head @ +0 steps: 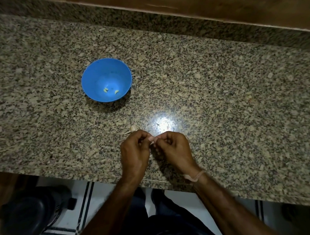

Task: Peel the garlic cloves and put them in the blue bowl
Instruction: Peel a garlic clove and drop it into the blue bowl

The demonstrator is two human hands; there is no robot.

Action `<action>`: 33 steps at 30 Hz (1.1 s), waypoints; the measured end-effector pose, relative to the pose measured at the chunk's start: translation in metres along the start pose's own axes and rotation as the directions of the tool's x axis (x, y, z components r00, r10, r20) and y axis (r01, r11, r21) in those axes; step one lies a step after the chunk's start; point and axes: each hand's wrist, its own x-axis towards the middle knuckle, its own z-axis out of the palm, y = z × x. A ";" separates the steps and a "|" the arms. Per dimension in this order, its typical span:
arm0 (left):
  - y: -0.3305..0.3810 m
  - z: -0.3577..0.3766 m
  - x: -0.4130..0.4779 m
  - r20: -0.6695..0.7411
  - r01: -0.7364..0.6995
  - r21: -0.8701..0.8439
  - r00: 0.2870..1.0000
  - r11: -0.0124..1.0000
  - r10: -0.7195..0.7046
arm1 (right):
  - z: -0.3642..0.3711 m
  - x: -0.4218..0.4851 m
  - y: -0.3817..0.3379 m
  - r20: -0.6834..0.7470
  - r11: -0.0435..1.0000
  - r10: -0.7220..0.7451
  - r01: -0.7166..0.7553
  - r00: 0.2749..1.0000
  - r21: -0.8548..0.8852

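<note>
Peeling is in hand: left hand (pixel 134 150) and right hand (pixel 172 145) both pinch one clove (pixel 152 139) in a closed grip over the tabletop (pixel 222 94) (two peeled cloves (pixel 105 90) lie in the bowl (pixel 88 74), well apart), so next the skin must come off before the drop.

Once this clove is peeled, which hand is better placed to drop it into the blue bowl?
Left, likely. The blue bowl lies beyond and left of both hands; the left hand is nearer, and the right hand would cross over it. Both pinch the clove.
</note>
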 end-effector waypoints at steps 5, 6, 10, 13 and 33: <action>-0.002 0.003 0.004 0.142 0.399 -0.290 0.917 0.870 -0.373 | -0.002 -0.003 0.002 -0.003 0.975 -0.168 0.165 0.986 -0.149; -0.001 0.004 0.003 0.200 0.476 -0.369 0.880 0.798 -0.432 | -0.002 -0.004 0.002 0.013 0.959 -0.213 0.212 0.977 -0.189; -0.002 0.006 0.001 0.040 0.285 -0.188 0.958 0.940 -0.283 | -0.003 0.001 0.003 0.034 0.987 -0.158 0.159 0.987 -0.022; -0.003 0.006 0.003 0.010 0.214 -0.111 0.977 0.970 -0.214 | -0.002 0.002 0.002 0.031 0.990 -0.126 0.124 0.992 0.060; 0.009 0.006 -0.007 0.118 0.279 -0.306 0.960 0.910 -0.255 | -0.009 -0.005 0.002 -0.057 0.980 -0.159 0.165 0.986 0.112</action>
